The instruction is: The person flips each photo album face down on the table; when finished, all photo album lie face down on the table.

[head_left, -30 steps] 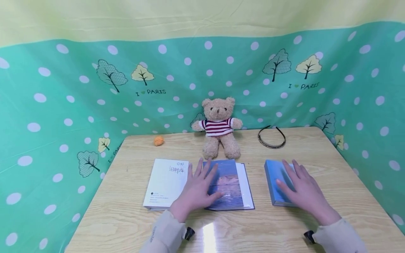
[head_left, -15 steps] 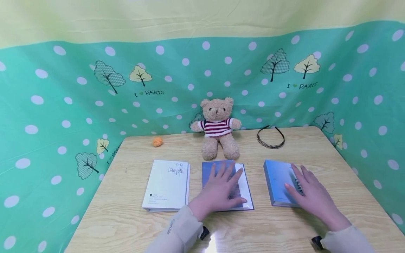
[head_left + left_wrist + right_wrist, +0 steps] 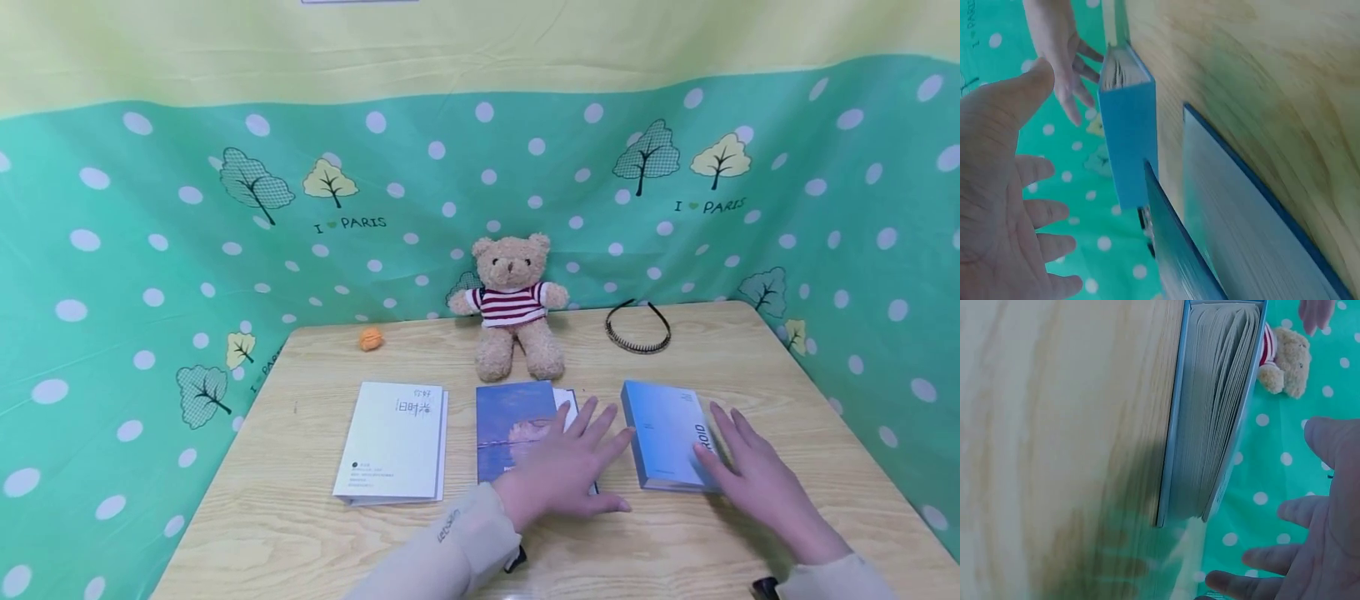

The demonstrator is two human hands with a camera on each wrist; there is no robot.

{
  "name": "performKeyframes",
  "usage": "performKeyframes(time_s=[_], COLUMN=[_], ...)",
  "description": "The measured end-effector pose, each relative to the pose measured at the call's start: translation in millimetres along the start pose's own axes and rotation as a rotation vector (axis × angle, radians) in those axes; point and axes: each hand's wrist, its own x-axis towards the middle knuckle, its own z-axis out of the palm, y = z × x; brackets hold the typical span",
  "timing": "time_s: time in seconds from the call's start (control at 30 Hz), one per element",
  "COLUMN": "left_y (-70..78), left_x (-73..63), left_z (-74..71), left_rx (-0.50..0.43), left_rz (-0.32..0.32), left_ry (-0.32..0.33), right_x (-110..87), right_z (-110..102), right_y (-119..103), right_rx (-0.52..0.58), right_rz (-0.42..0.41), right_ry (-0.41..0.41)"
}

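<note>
My left hand (image 3: 562, 475) hovers with fingers spread over the right side of the dark blue photo album (image 3: 510, 425), hiding its lower right part. In the left wrist view that album's front cover (image 3: 1179, 240) stands raised off its pages. To the right lies a thick light-blue album (image 3: 667, 433) with dark lettering. My right hand (image 3: 768, 492) is held above its right edge, fingers extended, and the right wrist view shows the album's page edges (image 3: 1213, 406) apart from the fingers. A white album (image 3: 393, 442) lies at the left, closed. Neither hand holds anything.
At the back of the wooden table (image 3: 255, 533) sits a teddy bear (image 3: 513, 308) in a striped shirt. A black headband (image 3: 637, 346) lies at the back right, a small orange object (image 3: 371, 338) at the back left. A dotted green cloth (image 3: 420, 192) hangs behind.
My left hand has moved right, from between the white and dark blue albums to the dark blue album's right side. My right hand has shifted right and slightly down, uncovering more of the light-blue album.
</note>
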Motion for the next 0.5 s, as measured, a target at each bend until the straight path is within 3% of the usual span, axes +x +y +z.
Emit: performKeyframes(time_s=[0.13, 0.23, 0.5], left_y=[10.5, 17.3, 30.4], left_x=[11.1, 19.9, 41.8], left_z=[-2.6, -5.2, -0.8], left_rx=[-0.007, 0.037, 0.132], left_rz=[0.027, 0.045, 0.063], left_ry=[0.003, 0.009, -0.047], right_x=[-2.2, -2.6, -4.6], right_z=[0, -1, -5], right_y=[6, 8, 10], right_rx=[0.015, 0.053, 0.107], right_rz=[0.020, 0.036, 0.104], right_ry=[0.013, 0.016, -0.048])
